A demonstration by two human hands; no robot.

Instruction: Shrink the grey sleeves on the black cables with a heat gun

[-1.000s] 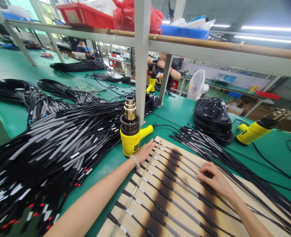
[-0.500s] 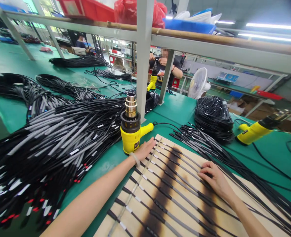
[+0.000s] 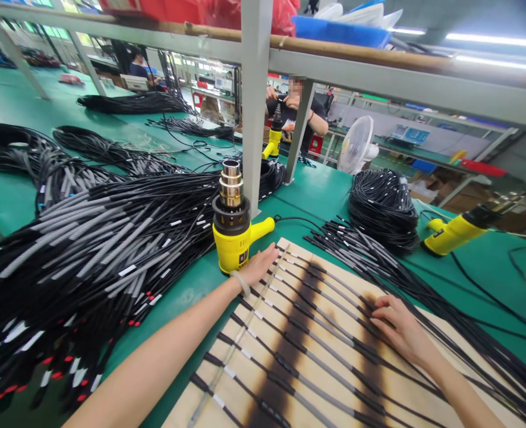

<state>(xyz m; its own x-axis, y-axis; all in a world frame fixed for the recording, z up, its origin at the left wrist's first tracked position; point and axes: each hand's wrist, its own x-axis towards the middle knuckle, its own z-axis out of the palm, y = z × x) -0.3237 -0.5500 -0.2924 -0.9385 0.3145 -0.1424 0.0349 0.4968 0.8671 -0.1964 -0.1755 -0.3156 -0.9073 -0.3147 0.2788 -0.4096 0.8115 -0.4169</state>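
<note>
A green-topped workbench (image 3: 320, 199) runs from near to far. At the near right lies a scorched wooden board (image 3: 307, 333), with black sleeved cables (image 3: 329, 380) laid across it. A large heap of black cables (image 3: 97, 255) spreads left, a tight cable coil (image 3: 383, 208) sits right, and yellow heat guns (image 3: 232, 246) stand upright on the bench.
</note>
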